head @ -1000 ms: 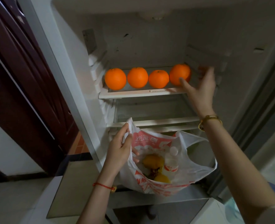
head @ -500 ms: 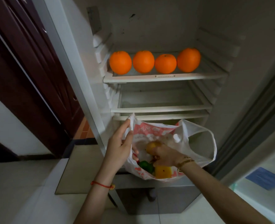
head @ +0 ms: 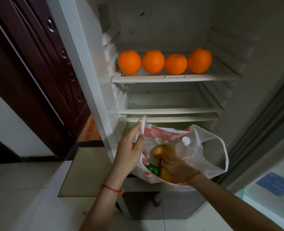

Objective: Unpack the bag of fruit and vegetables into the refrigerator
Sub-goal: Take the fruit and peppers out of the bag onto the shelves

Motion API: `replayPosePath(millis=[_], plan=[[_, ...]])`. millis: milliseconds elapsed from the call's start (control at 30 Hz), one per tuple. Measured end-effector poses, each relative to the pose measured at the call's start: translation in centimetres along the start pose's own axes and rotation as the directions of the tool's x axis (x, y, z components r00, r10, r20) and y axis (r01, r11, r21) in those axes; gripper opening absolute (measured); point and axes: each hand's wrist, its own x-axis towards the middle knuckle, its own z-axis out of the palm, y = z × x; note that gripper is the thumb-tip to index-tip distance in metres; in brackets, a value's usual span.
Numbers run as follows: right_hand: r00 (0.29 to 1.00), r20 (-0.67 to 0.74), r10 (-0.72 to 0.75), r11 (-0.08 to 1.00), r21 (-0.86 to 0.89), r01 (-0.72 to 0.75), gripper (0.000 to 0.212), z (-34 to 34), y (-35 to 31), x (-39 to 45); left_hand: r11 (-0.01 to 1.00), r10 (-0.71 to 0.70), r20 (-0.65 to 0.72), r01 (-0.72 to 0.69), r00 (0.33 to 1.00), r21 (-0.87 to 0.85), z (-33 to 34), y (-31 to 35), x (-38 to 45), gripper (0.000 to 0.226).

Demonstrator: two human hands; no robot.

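A white and red plastic bag hangs open in front of the refrigerator's lower part. My left hand grips the bag's left rim and holds it up. My right hand is inside the bag, its fingers around a yellow-brown fruit. Also in the bag are a green pepper, a yellow pepper and a clear bottle with a white cap. Several oranges stand in a row on the upper shelf.
The refrigerator is open, with two bare glass shelves below the oranges. A dark wooden door stands at the left. The fridge door edge runs down the right. A closed lower compartment sits under the bag.
My right hand left the rightmost orange on the upper shelf, came down and went into the bag. It now closes on the yellow-brown fruit. My left hand kept its hold on the bag.
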Motion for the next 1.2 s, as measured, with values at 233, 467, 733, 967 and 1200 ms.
replayPosePath(millis=[233, 467, 733, 967, 1200], plan=[[0.988, -0.096, 0.122, 0.832, 0.553, -0.049, 0.084, -9.3, 0.0, -0.9, 0.999, 0.041, -0.016, -0.041, 0.999, -0.031, 0.4, 0.8, 1.2, 0.05], [0.862, -0.313, 0.399, 0.595, 0.803, 0.016, 0.082, -15.7, 0.3, -2.9, 0.998, 0.028, 0.0, -0.028, 1.0, -0.064, 1.4, 1.9, 2.5, 0.048], [0.69, -0.509, 0.515, 0.581, 0.799, 0.156, 0.08, -20.5, 1.4, -4.3, 0.998, 0.031, 0.003, -0.031, 1.0, -0.053, 2.5, 2.4, 3.8, 0.048], [0.358, -0.663, 0.658, 0.654, 0.738, 0.165, 0.073, -25.4, 4.1, -4.3, 1.0, 0.029, 0.007, -0.029, 1.0, 0.002, 2.9, 1.7, 4.9, 0.048], [0.127, -0.702, 0.701, 0.712, 0.7, -0.057, 0.082, -28.2, 8.7, -2.4, 0.999, 0.039, 0.017, -0.04, 0.999, 0.017, 3.1, 1.7, 5.2, 0.049]])
